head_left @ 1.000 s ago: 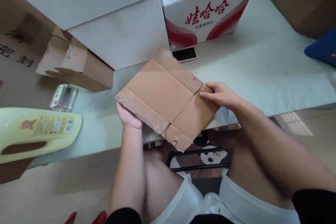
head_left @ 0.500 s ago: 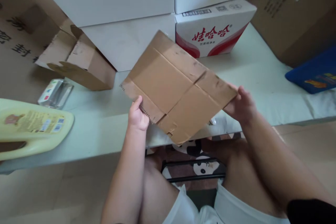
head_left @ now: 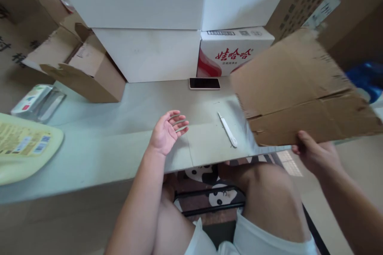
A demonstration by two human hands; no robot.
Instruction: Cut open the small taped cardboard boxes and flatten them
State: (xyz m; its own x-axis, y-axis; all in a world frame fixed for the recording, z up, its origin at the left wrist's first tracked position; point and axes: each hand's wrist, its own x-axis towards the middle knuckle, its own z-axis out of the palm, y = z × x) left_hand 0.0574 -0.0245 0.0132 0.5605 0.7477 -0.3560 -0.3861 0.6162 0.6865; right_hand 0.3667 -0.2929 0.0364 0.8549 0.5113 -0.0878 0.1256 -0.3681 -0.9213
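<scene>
Cardboard sheet (head_left: 299,83) in the right hand (head_left: 318,153), held up at the right of the table (head_left: 98,143).
Thumb on its face, the right hand grips the creased sheet by its near edge; the left hand (head_left: 166,133) is free, fingers loosely curled, above the tabletop. Between the hands lies a slim white knife (head_left: 228,130). Farther back, a dark-screened phone (head_left: 204,83) rests before a red-and-white carton (head_left: 227,55).
</scene>
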